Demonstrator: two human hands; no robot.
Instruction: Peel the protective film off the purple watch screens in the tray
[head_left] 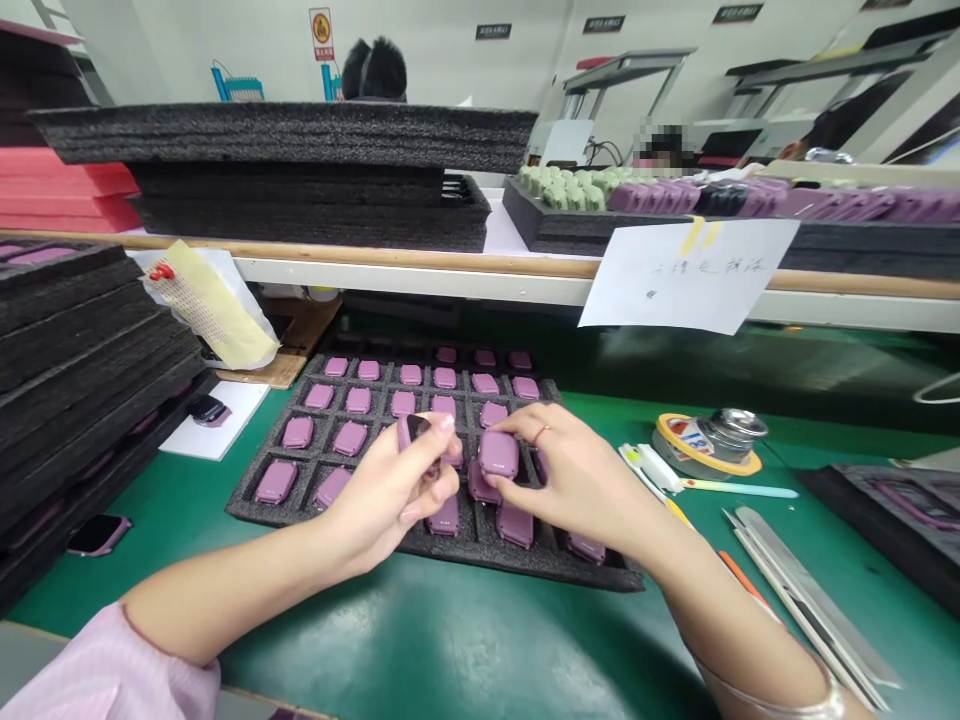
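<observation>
While a purple smartwatch case (498, 455) is held between the thumb and fingers of the right-hand grip (574, 470), a second purple-rimmed watch body (412, 431) with a dark face is pinched in the left-hand grip (394, 490). Both are held over a black foam tray (480, 553), in whose compartments rows of purple watch cases (276, 481) are laid. Whether the right-held case is touching the one just below it cannot be told.

The tray is supported by a green desk (420, 640). To its left, a watch (210, 410) is placed on white paper (225, 440), and another watch (99, 535) is set beside a tall stack of foam trays (90, 350). To the right, a metal-capped container (739, 425) and long, thin metal tools (817, 600) are laid out.

Behind, a shelf (420, 280) is loaded with black foam sheets (300, 205), and a handwritten white sheet (682, 290) is taped to its front. Farther back, a person's dark-haired head (382, 72) is partly hidden.
</observation>
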